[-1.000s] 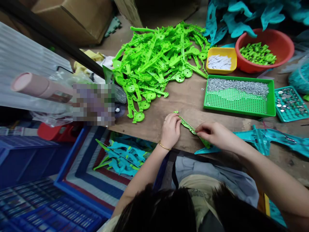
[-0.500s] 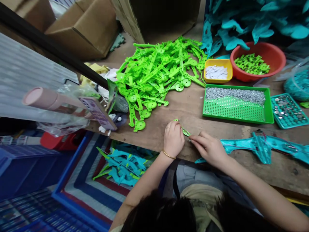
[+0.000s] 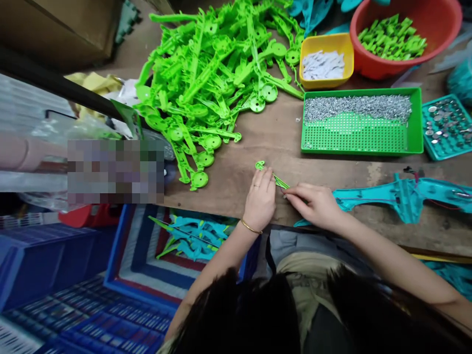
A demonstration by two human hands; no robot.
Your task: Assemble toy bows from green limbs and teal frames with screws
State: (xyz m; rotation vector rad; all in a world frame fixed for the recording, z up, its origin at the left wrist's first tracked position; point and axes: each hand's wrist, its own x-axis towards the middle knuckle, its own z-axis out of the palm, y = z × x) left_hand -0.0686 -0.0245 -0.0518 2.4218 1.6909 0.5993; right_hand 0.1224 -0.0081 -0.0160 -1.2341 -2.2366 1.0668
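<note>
Nearest me, low on the left, one blue crate (image 3: 115, 246) with a striped lining holds a heap of teal and green pieces (image 3: 199, 238), too tangled to count. At the counter (image 3: 273, 128) edge two hands work on a single slim green piece (image 3: 281, 183). The left hand (image 3: 260, 199), with one gold bracelet (image 3: 251, 227) at its wrist, has its fingers clamped over the middle of it; the right hand (image 3: 319, 204) has thumb and forefinger pinched together at the near end, on something too small to make out. The piece's long axis runs slantwise, its hooked tip pointing away and leftward, the other end back toward the right hand. Just right of that hand lies one long teal part (image 3: 404, 199), stretched sideways. Beyond sit two trays: a green tray (image 3: 354, 142) with countless metal bits (image 3: 354, 108) along its far side and a smaller teal tray (image 3: 432, 156) of metal discs (image 3: 437, 136). Behind them stand one yellow tub (image 3: 326, 83) of white slips (image 3: 324, 66) and one red bowl (image 3: 376, 69) of green clips (image 3: 393, 39). Left of these spreads a big pile of green arms (image 3: 217, 73), dozens at least, pointing every way, and past it, far left, a cardboard box (image 3: 62, 29).
</note>
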